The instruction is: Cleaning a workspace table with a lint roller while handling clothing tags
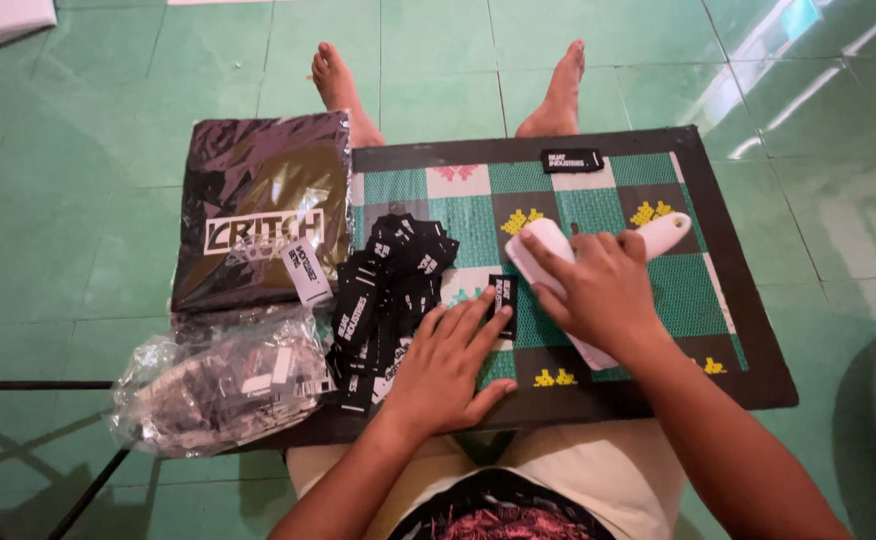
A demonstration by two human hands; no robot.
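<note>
My left hand (445, 361) lies flat on the patterned board (658, 300), its fingertips pressing a small black label (503, 299). My right hand (598, 290) grips a white handheld tool (548, 245) with a rounded end (664, 234), held over the board just right of that label. A heap of several black labels (388, 290) sits at the board's left side, touching my left hand's thumb side. One more black label (571, 160) lies alone at the board's far edge.
A dark folded garment in a clear bag (258, 215) rests left of the board, with a white tag (307, 270) on it. A crumpled clear plastic bag (218, 385) of more labels lies below. My bare feet (558, 95) stretch out on green floor tiles.
</note>
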